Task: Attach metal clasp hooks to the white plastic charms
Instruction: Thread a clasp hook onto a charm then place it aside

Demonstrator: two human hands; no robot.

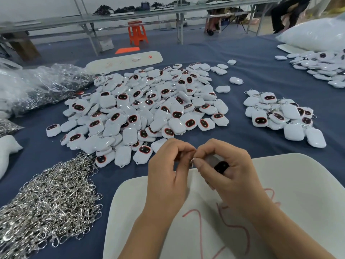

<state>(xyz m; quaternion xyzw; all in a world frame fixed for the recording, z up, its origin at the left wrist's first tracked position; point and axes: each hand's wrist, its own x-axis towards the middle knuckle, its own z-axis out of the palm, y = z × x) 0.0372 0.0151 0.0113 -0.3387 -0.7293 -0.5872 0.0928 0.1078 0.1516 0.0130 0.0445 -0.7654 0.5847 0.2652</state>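
Observation:
My right hand (224, 172) holds a white plastic charm (221, 166) with a dark face, mostly hidden by the curled fingers. My left hand (169, 165) pinches a small metal clasp hook (193, 160) at the charm's edge, where the fingertips of both hands meet. A big heap of white charms (149, 109) lies on the blue cloth beyond my hands. At the left lies a heap of loose metal clasp hooks (48, 202). A smaller pile of charms with hooks on them (280, 116) sits at the right.
A white foam board (298, 184) with pink writing lies under my hands. Clear plastic bags (37, 85) of hooks lie at the far left. More charms (321, 68) and a white bag (313, 34) sit far right. An orange stool (137, 32) stands beyond the table.

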